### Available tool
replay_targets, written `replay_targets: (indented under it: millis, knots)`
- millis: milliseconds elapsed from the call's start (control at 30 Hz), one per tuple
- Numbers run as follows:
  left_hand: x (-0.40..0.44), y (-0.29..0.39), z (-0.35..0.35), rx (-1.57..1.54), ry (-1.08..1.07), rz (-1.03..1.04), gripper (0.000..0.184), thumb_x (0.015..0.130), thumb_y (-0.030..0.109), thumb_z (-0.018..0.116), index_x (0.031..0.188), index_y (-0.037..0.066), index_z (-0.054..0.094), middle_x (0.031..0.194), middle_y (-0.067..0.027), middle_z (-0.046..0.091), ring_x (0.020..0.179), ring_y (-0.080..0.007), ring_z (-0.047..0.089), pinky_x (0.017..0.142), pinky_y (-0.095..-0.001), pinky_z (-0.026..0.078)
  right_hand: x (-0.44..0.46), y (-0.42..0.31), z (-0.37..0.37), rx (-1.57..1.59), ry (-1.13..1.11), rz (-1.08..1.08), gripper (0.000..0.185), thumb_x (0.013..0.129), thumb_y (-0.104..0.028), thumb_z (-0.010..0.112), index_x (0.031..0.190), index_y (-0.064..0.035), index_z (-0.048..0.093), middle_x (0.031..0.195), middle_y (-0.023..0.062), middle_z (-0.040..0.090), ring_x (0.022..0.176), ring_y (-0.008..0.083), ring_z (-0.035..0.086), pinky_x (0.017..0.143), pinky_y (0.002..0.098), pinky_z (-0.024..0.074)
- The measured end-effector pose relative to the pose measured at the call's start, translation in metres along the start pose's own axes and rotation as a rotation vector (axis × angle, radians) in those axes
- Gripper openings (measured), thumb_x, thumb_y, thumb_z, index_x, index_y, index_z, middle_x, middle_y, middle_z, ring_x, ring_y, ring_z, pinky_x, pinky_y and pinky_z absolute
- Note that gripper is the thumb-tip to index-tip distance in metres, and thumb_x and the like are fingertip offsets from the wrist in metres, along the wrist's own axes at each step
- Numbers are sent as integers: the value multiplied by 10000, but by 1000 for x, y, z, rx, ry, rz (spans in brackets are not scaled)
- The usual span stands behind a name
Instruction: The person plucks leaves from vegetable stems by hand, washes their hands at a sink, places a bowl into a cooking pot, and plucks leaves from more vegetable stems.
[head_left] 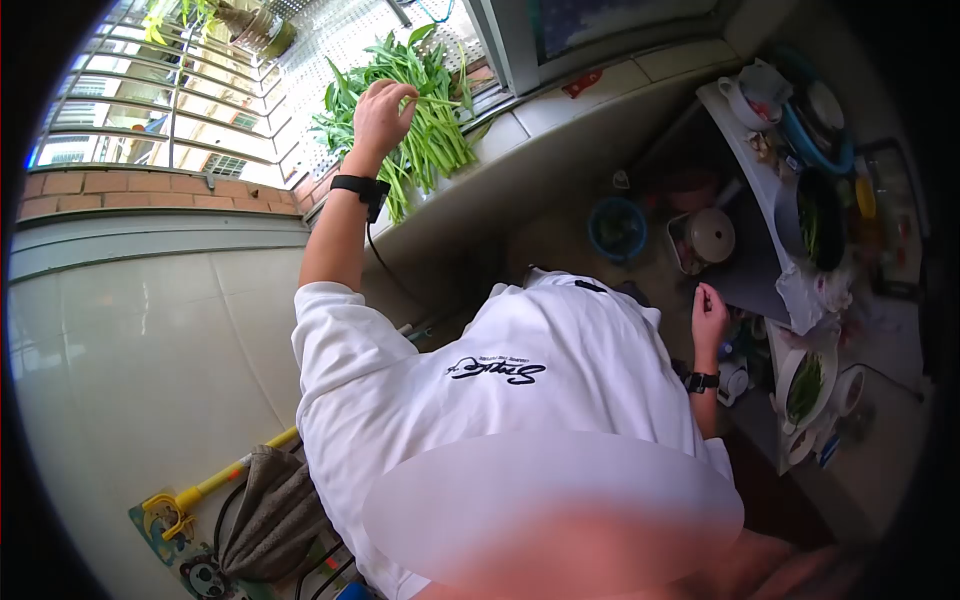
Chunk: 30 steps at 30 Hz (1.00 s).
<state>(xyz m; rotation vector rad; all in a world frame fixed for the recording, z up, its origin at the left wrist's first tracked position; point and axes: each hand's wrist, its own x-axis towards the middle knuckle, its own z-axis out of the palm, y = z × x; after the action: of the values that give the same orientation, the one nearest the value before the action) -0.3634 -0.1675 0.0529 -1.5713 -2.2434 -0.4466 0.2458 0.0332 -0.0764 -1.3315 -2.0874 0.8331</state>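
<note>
At 11 o'clock, a big pile of long greens (437, 152) lies on the ledge (502, 136). At 2 o'clock is a round blue basin (595, 230). The left hand (382, 118) bends over the greens; I can't tell if it grips any. At 3 o'clock, the right hand (709, 322) is curled, maybe holding nothing; I can't tell.

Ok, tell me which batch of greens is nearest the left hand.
The long-stemmed leafy greens at the windowsill, with the left hand over them; those in the dark pan and white dish lie farther off.
</note>
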Motion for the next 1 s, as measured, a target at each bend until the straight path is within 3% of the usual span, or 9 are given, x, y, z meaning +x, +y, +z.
replay_targets:
  millis: [233, 300, 467, 567, 633, 733, 867, 900, 1000]
  knots:
    - [15, -31, -26, 110, 562, -299, 124, 777, 218, 685, 898, 215, 708, 875, -3, 691, 984, -222, 585, 940, -383, 373, 51, -65, 18, -48, -54, -216, 141, 880, -124, 640, 976, -28, 677, 840, 96, 665, 660, 179, 622, 616, 286, 492]
    - [9, -43, -25, 121, 316, -348, 127, 787, 233, 685, 909, 236, 719, 880, 15, 701, 1002, -213, 576, 956, -386, 353, 62, -90, 24, 12, -98, -267, 130, 876, -118, 642, 967, -32, 678, 812, 87, 652, 612, 170, 586, 586, 287, 477]
    - [16, -38, -52, 23, 853, -421, 134, 764, 165, 729, 897, 168, 712, 896, -17, 686, 1025, -235, 555, 948, -391, 361, 89, -138, 45, 27, -164, -509, 121, 860, -91, 648, 967, -42, 673, 780, 64, 635, 560, 171, 548, 533, 288, 445]
    - [16, -42, -79, -39, 1142, -448, 122, 800, 134, 722, 899, 68, 695, 894, -55, 671, 946, -227, 574, 836, -351, 447, 93, -166, 49, 70, -172, -560, 120, 855, -89, 651, 963, -42, 672, 775, 68, 633, 564, 176, 559, 530, 290, 446]
    - [14, -47, -91, -265, 1078, -512, 143, 810, 121, 730, 920, 40, 686, 864, -64, 662, 876, -206, 581, 781, -342, 460, 92, -169, 50, 70, -189, -562, 118, 853, -89, 654, 960, -43, 673, 769, 68, 630, 562, 167, 565, 526, 286, 447]
    - [24, -21, -130, -123, 1244, -320, 101, 834, 103, 708, 911, 38, 695, 864, -59, 668, 849, -182, 595, 790, -318, 461, 99, -168, 57, 108, -197, -557, 116, 852, -91, 658, 956, -43, 674, 766, 69, 627, 551, 157, 559, 516, 283, 442]
    - [36, 9, -148, -242, 1066, -282, 157, 839, 108, 716, 959, 7, 706, 868, -76, 711, 785, -142, 651, 740, -268, 499, 96, -161, 49, 127, -218, -573, 114, 853, -93, 660, 955, -44, 675, 758, 61, 621, 526, 149, 529, 504, 273, 428]
    - [37, 21, -147, -140, 945, -187, 141, 830, 110, 728, 949, 35, 723, 866, -58, 717, 787, -118, 654, 724, -256, 502, 100, -163, 47, 119, -207, -577, 115, 853, -95, 660, 956, -45, 676, 755, 58, 617, 521, 146, 519, 503, 269, 424]
    - [42, 120, -134, -543, 472, -147, 187, 833, 107, 726, 1008, 41, 722, 844, -35, 709, 792, -73, 639, 726, -223, 495, 106, -173, 35, 239, -194, -526, 128, 846, -58, 664, 972, -36, 676, 775, 43, 620, 554, 103, 513, 522, 241, 423]
